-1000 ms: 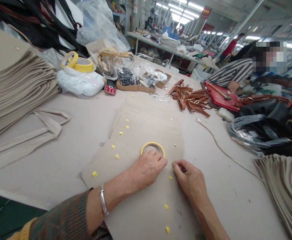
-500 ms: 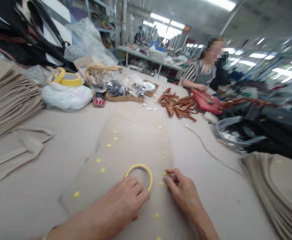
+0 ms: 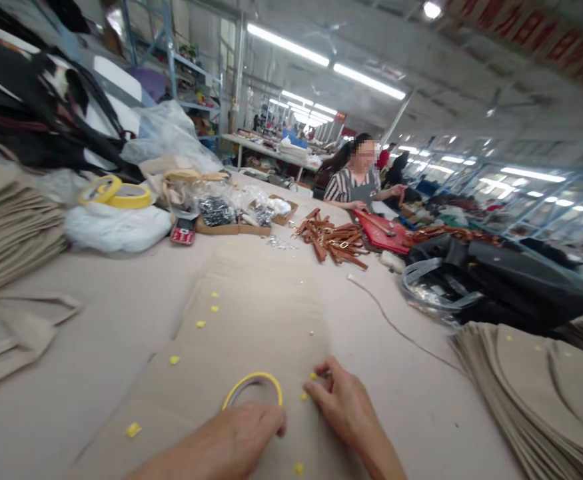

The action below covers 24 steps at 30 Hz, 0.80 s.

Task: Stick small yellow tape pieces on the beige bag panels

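Observation:
My left hand (image 3: 244, 433) is closed on the near side of a roll of yellow tape (image 3: 255, 376), its fingers partly hidden behind the hand's back. Beneath it lie beige fabric pieces (image 3: 256, 333), flat on the table and dotted with small yellow tape bits along both sides. At the fabric's right edge, the thumb and forefinger of my right hand (image 3: 346, 407) close around a small piece of yellow tape (image 3: 314, 376). Just below the thumb another yellow bit (image 3: 304, 397) sticks to the fabric.
Stacks of beige fabric stand at left (image 3: 16, 227) and right (image 3: 536, 387). Farther back are yellow tape rolls (image 3: 128, 195) on a white bag, boxes of hardware (image 3: 218, 228), brown straps (image 3: 331, 237) and a black bag (image 3: 511, 273). A person (image 3: 358, 177) works across the table beside a red piece (image 3: 381, 232).
The camera view has tilted up and shifted, so the table contents sit lower and farther left. My left hand has rolled over the tape roll; my right hand stays at the fabric's right edge.

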### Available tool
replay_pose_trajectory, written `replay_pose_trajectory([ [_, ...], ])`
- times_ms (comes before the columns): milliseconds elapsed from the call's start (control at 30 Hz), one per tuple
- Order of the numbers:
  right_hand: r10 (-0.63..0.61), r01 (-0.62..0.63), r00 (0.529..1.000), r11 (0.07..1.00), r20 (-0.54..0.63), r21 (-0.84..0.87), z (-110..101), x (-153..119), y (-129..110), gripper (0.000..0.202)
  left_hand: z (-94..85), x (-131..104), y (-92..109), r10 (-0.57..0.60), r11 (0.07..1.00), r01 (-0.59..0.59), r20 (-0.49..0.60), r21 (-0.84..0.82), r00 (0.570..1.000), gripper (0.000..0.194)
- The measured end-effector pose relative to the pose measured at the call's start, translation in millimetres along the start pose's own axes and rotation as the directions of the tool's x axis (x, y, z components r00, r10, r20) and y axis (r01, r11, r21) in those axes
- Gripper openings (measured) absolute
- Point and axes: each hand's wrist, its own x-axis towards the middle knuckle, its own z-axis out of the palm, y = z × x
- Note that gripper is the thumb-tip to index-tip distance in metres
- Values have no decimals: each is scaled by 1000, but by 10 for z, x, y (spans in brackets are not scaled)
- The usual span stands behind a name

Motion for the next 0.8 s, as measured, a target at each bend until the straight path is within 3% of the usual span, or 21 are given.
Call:
replay_pose_trajectory([
  [100,-25,25,999,1000,29,0,14,44,64,20,-146,-34,98,-98,992,107,109,-71,989,44],
  [200,-44,41,998,998,38,55,-24,30,117,25,-180,-60,100,-144,987,154,182,-42,973,52],
  [333,-26,29,1000,974,-16,226,-194,-223,160,31,-198,-96,93,-159,985,171,225,-33,961,53],
  [433,-71,33,984,973,161,229,-249,-546,154,29,-189,-114,90,-162,984,174,224,-37,961,51],
  [500,-140,96,956,979,256,178,-178,-745,148,33,-159,-124,82,-160,984,173,212,-42,964,49],
  [667,-284,274,938,959,197,77,214,-980,233,39,-58,-174,66,-126,989,137,161,-58,979,46],
  [800,-216,170,924,971,316,166,288,-965,219,31,-117,-198,113,-61,993,73,130,-94,990,45],
])
